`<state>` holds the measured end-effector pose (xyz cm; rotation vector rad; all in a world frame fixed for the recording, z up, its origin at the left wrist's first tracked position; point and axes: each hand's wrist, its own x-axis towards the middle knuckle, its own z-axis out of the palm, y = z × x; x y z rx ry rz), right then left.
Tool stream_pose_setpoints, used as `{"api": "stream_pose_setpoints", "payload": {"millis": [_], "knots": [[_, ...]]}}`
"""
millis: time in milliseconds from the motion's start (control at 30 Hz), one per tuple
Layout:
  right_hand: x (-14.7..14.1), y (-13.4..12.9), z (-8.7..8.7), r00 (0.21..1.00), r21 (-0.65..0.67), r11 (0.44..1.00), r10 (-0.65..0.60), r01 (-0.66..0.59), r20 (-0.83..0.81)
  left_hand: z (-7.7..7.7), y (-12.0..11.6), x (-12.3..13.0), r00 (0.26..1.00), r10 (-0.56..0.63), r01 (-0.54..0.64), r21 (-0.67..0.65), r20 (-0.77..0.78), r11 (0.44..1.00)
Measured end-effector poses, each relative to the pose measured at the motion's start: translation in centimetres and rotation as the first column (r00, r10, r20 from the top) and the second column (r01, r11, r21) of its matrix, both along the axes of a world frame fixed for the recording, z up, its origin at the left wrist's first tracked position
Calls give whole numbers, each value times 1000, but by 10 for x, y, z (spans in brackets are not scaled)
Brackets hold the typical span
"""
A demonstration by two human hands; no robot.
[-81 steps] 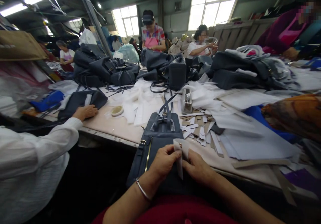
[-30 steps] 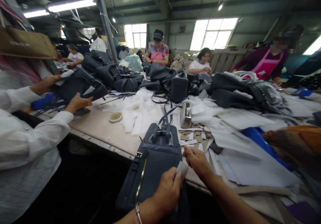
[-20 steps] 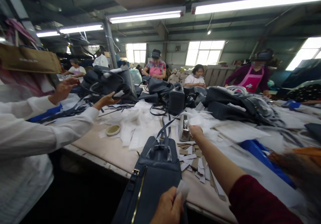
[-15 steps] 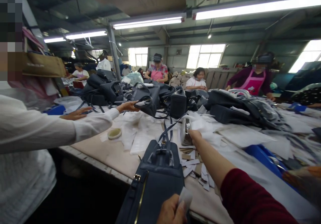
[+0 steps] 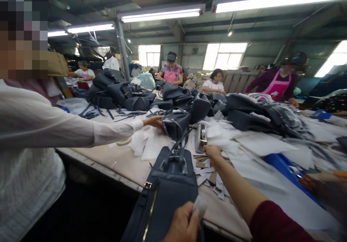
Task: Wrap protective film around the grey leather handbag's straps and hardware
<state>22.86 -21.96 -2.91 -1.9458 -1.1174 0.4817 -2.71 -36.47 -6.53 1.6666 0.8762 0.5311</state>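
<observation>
My left hand (image 5: 182, 221) is closed on a small white, translucent piece of wrapping sheet (image 5: 200, 206), above the lower part of a dark blue backpack (image 5: 173, 191). The backpack lies lengthwise at the table edge, with a gold zipper, a gold buckle and straps at its far end. At the near end of a grey tape dispenser (image 5: 200, 144) with a shiny metal part, my right hand (image 5: 213, 152) has its fingers pinched together. Whatever they hold there is too small to make out. Cardboard and white paper strips (image 5: 207, 177) lie scattered below that hand.
From the left, a co-worker's hand (image 5: 154, 121) touches another dark bag (image 5: 177, 124) beyond my backpack. Dark bags (image 5: 244, 112) are heaped across the table. White sheets (image 5: 260, 144) and a blue tray (image 5: 287, 173) are at right. Several people work behind.
The co-worker's arm has reached farther right, and the bag it touches has shifted right and nearer. My right hand has moved slightly to the dispenser's near end. My left hand keeps the white piece.
</observation>
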Motion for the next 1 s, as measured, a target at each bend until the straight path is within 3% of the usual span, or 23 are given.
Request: {"api": "stream_pose_setpoints", "payload": {"millis": [133,267,433,500,600,733,1000], "knots": [[15,3,19,995,-178,982,-52,67,89,15,-7,-1,998,62,-60,56,-31,997],[12,-23,23,995,-190,982,11,8,99,22,-10,0,993,99,-93,99,-62,991],[-33,-113,31,972,-93,971,213,-222,-99,23,-8,2,986,124,-106,156,-114,982],[-54,-152,38,898,12,918,390,-396,-202,24,-8,3,983,124,-94,207,-137,974],[-78,-191,38,878,-45,887,445,-459,-178,26,-10,6,976,109,-43,324,-186,945],[-91,-204,21,928,-180,917,326,-357,-179,27,-13,7,966,77,47,460,-248,887],[-95,-201,1,970,-210,949,213,-234,-119,23,-21,6,964,89,79,588,-251,805]]}}
